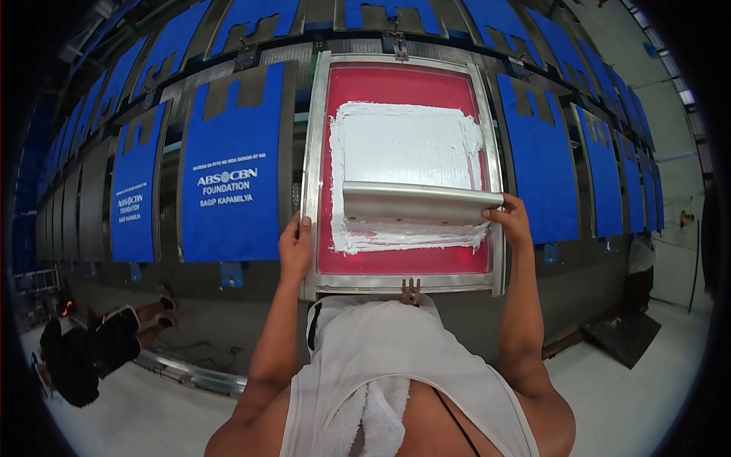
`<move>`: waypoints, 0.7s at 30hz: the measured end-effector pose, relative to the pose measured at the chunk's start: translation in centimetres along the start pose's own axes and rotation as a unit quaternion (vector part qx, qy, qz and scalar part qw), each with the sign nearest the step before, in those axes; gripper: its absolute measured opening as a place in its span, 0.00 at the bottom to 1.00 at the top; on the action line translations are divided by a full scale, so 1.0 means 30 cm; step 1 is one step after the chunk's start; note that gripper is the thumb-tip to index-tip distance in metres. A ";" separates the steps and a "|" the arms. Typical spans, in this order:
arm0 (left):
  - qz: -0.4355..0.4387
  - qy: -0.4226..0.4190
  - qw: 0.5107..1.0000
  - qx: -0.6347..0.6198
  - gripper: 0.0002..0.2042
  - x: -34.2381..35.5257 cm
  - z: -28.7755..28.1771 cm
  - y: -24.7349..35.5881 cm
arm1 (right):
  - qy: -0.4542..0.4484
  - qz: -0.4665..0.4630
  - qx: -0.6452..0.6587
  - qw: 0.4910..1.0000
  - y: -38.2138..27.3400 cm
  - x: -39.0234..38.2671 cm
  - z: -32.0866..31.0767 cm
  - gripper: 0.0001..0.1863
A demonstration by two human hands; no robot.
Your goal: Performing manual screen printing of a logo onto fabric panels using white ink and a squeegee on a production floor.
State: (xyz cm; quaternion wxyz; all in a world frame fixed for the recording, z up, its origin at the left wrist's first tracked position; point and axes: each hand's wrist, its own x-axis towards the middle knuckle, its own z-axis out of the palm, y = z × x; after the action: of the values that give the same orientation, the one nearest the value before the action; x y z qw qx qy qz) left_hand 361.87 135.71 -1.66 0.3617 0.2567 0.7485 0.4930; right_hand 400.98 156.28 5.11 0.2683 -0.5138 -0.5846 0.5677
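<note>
A metal-framed screen (403,80) with a pink surface lies in front of me, its middle coated with thick white ink (403,141). A long silver squeegee (415,199) lies crosswise over the lower half of the ink. My right hand (509,217) is closed on the squeegee's right end, at the frame's right side. My left hand (297,240) grips the left rail of the screen frame, fingers along its edge. A small metal clamp (410,289) sits at the middle of the frame's near edge.
Rows of grey boards carry blue bag-shaped pieces, printed on the left (217,228) and unprinted on the right (537,206). More boards (251,15) run along the back. Another person (106,335) in dark clothing is at lower left. A dark plate (617,343) lies at lower right.
</note>
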 end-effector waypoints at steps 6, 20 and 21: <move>-0.014 0.052 0.998 0.033 0.22 -0.031 0.125 0.037 | -0.035 -0.008 -0.006 0.999 0.048 0.125 -0.134 0.17; -0.020 0.041 0.999 -0.005 0.25 0.023 0.166 -0.093 | -0.062 -0.031 0.007 0.998 0.196 0.147 -0.125 0.18; -0.029 0.048 0.998 -0.005 0.25 0.023 0.167 -0.102 | -0.071 -0.012 -0.002 0.997 0.201 0.147 -0.122 0.18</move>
State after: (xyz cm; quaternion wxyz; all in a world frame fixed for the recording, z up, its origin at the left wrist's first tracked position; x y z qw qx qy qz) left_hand 365.35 137.83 -5.94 0.3407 0.2090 0.7696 0.4981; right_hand 404.61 160.66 -0.98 0.2319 -0.4658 -0.6091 0.5985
